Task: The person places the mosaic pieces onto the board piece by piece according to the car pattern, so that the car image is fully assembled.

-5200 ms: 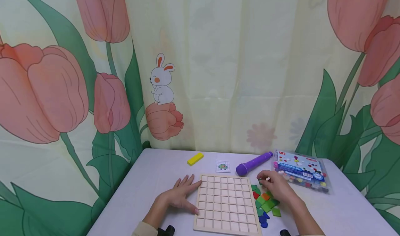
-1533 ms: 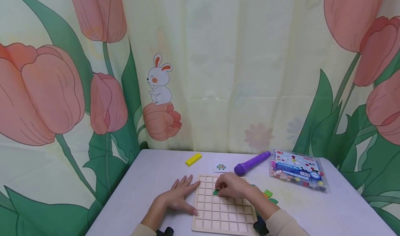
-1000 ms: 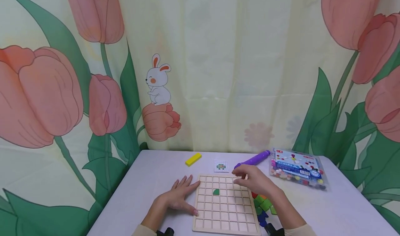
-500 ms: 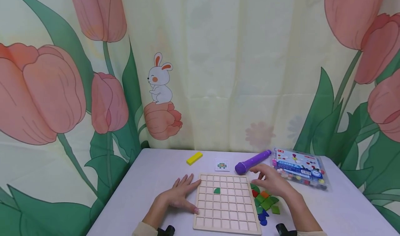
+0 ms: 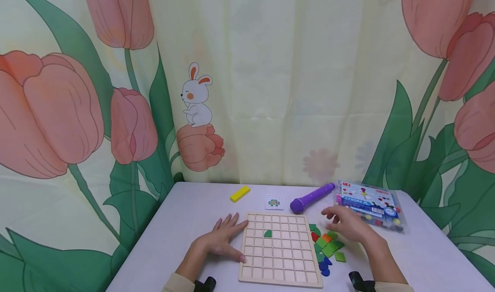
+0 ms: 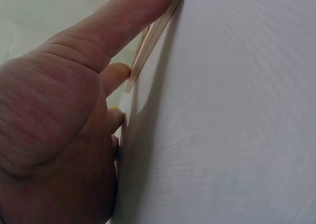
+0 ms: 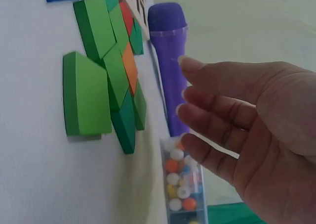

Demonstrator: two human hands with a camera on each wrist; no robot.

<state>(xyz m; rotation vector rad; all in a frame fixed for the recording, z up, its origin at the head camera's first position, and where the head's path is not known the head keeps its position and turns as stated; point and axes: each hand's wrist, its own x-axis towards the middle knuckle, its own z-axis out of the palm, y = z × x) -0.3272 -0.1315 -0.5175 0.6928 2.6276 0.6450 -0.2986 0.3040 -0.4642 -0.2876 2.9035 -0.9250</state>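
Observation:
A wooden grid board point(image 5: 286, 257) lies flat in the middle of the table, with one green quarter-round tile point(image 5: 268, 234) in an upper-left cell. My left hand point(image 5: 221, 239) rests spread at the board's left edge, thumb and index finger touching its frame. In the left wrist view the thumb point(image 6: 113, 23) presses on the wooden rim. My right hand point(image 5: 349, 224) hovers above the table, right of the board, fingers loosely bent and holding nothing. Just below and left of it lies a loose pile of green, red, orange and blue tiles point(image 5: 328, 250). In the right wrist view a light green tile point(image 7: 91, 95) lies nearest.
A purple microphone point(image 5: 312, 198) lies behind the pile. Beside it is a clear plastic box of coloured beads point(image 5: 371, 206). A small pattern card point(image 5: 274, 202) and a yellow block point(image 5: 240, 194) lie behind the board. A flowered curtain point(image 5: 263, 90) hangs at the back.
The right hand took a green quarter-round tile to the board, set it in a cell and let go. It has since moved back right, over the pile. The left hand stays at the board.

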